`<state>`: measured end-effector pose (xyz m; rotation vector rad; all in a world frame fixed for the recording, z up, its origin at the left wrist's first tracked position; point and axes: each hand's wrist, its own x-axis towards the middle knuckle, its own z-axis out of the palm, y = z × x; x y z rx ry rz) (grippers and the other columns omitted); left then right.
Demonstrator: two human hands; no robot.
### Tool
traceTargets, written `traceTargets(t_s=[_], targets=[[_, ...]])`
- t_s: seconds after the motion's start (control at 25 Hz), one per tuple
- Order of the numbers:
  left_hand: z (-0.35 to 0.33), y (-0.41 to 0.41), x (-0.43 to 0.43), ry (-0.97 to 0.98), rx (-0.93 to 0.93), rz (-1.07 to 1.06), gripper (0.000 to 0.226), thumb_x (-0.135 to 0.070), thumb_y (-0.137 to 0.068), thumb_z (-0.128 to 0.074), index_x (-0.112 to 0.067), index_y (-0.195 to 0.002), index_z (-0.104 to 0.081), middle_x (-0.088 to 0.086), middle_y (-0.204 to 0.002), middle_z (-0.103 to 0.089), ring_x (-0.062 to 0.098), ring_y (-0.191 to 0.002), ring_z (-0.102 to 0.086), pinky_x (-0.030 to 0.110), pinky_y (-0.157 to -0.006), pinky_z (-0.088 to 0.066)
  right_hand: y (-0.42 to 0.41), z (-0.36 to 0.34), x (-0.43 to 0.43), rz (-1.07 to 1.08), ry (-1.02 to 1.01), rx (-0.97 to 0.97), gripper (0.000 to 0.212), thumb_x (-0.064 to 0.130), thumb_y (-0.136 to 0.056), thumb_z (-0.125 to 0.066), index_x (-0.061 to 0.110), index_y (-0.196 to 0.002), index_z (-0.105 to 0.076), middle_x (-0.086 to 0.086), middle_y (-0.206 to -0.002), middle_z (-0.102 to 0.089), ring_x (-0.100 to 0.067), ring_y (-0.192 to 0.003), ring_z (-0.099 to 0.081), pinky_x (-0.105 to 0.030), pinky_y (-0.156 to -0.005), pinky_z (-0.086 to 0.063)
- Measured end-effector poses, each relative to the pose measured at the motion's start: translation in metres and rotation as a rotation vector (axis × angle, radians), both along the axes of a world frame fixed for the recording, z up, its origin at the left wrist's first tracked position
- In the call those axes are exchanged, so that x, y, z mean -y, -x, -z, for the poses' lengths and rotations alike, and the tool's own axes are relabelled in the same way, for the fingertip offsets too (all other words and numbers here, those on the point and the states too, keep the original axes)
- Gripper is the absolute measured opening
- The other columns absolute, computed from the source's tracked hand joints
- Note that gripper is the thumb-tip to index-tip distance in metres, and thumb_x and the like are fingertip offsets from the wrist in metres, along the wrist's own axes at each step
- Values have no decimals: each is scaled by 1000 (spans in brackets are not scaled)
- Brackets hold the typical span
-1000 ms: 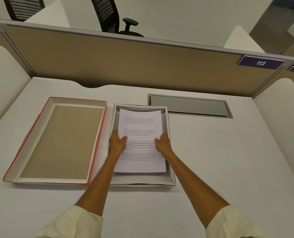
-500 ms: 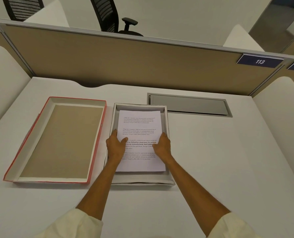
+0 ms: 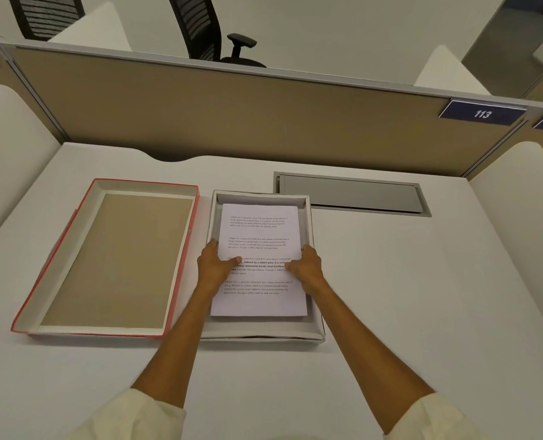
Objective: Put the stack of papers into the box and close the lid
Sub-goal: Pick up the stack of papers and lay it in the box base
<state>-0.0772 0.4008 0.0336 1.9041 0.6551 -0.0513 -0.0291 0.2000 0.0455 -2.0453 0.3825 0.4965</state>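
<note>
A white stack of printed papers (image 3: 259,236) lies inside the shallow grey-white box (image 3: 264,328) in the middle of the desk. My left hand (image 3: 214,265) grips the stack's left edge, thumb on top of the page. My right hand (image 3: 306,266) grips the right edge the same way. The red-edged lid (image 3: 73,249) lies upside down to the left of the box, its brown inside facing up, touching nothing.
A grey cable hatch (image 3: 349,195) is set into the white desk (image 3: 422,296) behind and right of the box. A tan partition (image 3: 232,115) with a "113" sign (image 3: 482,113) closes the back; white side panels stand left and right. Office chairs stand beyond.
The stack has sunk lower and flatter into the box and squared up with it. Both hands have stayed on its edges and come down with it.
</note>
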Motion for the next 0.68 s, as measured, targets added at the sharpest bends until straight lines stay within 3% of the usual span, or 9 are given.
traceTargets(t_s=[0.08, 0.32, 0.44, 0.52, 0.64, 0.68], targets=[[0, 1, 2, 6, 1, -3, 54, -20, -78, -80, -4, -120, -51, 13, -129, -63, 32, -113, -63, 41, -94, -52, 2, 1, -2, -14, 13, 8, 45, 1, -86, -65, 3, -126, -45, -16, -127, -57, -23, -104, -58, -25, -73, -49], [-22, 6, 6, -95, -51, 103, 59, -24, -81, -77, -3, -127, -45, 15, -135, -59, 34, -121, -59, 41, -97, -50, 2, -3, 3, -106, 89, 25, 42, 9, -89, -67, 3, -124, -45, -16, -126, -57, -28, -111, -60, -26, -79, -49], [-48, 21, 21, -115, 32, 129, 59, -25, -83, -76, -8, -132, -48, -1, -133, -59, 18, -117, -59, 28, -88, -46, -6, -14, 7, -161, 144, 91, 42, 10, -89, -67, 4, -125, -47, -15, -127, -59, -24, -103, -61, -23, -73, -48], [-59, 39, 34, 168, -22, 26, 65, -29, -81, -77, -4, -135, -50, -4, -131, -57, 12, -115, -56, 25, -90, -41, -19, -26, 4, -158, 137, 177, 49, 9, -89, -66, 5, -132, -45, -14, -133, -57, -21, -103, -59, -22, -75, -47], [-61, 67, 48, 904, -269, -195, 53, -15, -82, -75, 6, -127, -56, 21, -126, -65, 32, -114, -65, 38, -95, -54, -52, -42, -1, -220, 94, 280, 54, 8, -89, -67, 6, -138, -46, -12, -139, -55, -26, -124, -56, -25, -91, -44], [-60, 74, 52, 1061, -352, -256, 47, -8, -83, -73, 8, -124, -56, 28, -122, -65, 38, -112, -65, 44, -92, -56, -64, -45, -4, -275, 112, 304, 51, 9, -89, -67, 7, -136, -49, -11, -137, -57, -26, -125, -56, -24, -93, -43]])
